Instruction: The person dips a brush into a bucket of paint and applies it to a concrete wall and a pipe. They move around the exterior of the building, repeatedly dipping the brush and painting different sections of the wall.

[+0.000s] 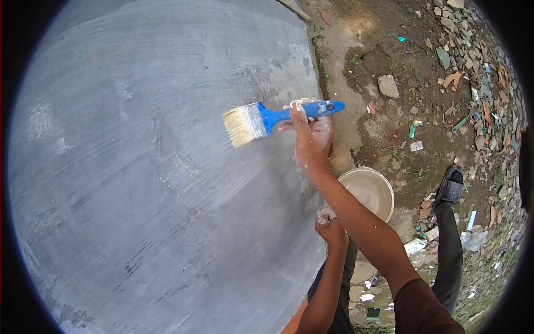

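Observation:
My right hand (314, 139) is closed around the blue handle of a paintbrush (272, 117), its fingers smeared with white. The wide, pale bristles point left and overlap the grey wall (139, 167). Lower down, my left hand (332, 229) is closed, with white paint on its fingers, right at the near left side of a round bucket (389, 192). What those fingers hold cannot be made out. My right forearm crosses in front of the bucket and hides part of its rim. Pale residue coats the inside of the bucket.
To the right of the wall runs bare soil with a loose stone (387, 86), litter and small plants. A heap of rubble (473, 61) lies along the far right. A foot in a dark sandal (450, 186) and a dark trouser leg show at lower right.

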Demonstrator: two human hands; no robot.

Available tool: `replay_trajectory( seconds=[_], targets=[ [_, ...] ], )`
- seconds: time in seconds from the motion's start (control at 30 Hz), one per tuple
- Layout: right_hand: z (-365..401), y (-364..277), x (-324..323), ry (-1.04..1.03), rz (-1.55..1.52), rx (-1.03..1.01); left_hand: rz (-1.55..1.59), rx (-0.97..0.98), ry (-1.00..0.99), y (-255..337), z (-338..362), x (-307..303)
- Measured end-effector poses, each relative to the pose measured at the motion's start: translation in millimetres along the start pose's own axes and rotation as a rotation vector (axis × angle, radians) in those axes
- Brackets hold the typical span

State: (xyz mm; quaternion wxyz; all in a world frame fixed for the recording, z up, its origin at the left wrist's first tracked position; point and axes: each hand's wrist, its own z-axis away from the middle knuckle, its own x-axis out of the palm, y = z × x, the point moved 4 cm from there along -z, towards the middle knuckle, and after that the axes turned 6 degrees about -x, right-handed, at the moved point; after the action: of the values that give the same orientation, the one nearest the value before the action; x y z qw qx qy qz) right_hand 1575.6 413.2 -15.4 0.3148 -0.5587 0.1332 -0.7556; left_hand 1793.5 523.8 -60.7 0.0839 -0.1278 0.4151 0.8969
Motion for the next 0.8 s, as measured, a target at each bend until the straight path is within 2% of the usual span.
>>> replay_trajectory(
  seconds=[0.03,0.13,0.2,0.3,0.37,0.4,0.47,0.5,0.57,0.67,0.7,0.8],
  targets=[
    [-9.8,21.9,-22.9,0.088,0.029,0.052,0.0,-0.002,0.0,-2.2,-2.3,-2.3],
    [-33.4,54.7,-87.6,0.159,0.18,0.011,-0.187,-0.016,0.04,-9.3,-9.5,-10.9],
    [-36.7,51.8,-107.3,0.208,0.499,-0.028,-0.138,0.048,0.068,-8.6,-8.3,-10.5],
    [-10.5,41.5,-92.1,0.102,0.49,-0.02,-0.208,-0.004,0.044,-11.8,-10.8,-16.8],
    [27.3,23.8,-62.4,-0.008,0.475,-0.111,-0.188,0.047,-0.009,-7.9,-6.4,-14.6],
    [47.8,7.0,-42.2,-0.043,0.444,-0.153,-0.164,0.104,-0.06,-4.7,-4.4,-11.8],
    [90.8,-34.4,-5.2,-0.128,0.334,-0.176,-0.135,0.098,-0.019,-9.7,-6.7,-12.5],
    [105.9,-58.2,11.7,-0.237,0.308,-0.248,-0.106,0.091,0.02,-13.6,-8.4,-13.7],
    [123.6,-100.8,37.5,-0.417,0.176,-0.263,-0.078,0.08,0.058,-15.3,-8.0,-14.2],
    [138.7,-102.5,36.4,-0.425,0.031,-0.163,-0.23,-0.013,0.061,-12.6,-9.3,-14.4],
    [134.7,-93.1,28.2,-0.329,0.031,-0.175,-0.226,0.052,0.06,-11.7,-7.5,-13.3],
    [111.5,-35.5,-16.7,-0.192,0.143,0.012,-0.221,0.139,0.07,-7.8,-6.0,-17.9]
  ],
)
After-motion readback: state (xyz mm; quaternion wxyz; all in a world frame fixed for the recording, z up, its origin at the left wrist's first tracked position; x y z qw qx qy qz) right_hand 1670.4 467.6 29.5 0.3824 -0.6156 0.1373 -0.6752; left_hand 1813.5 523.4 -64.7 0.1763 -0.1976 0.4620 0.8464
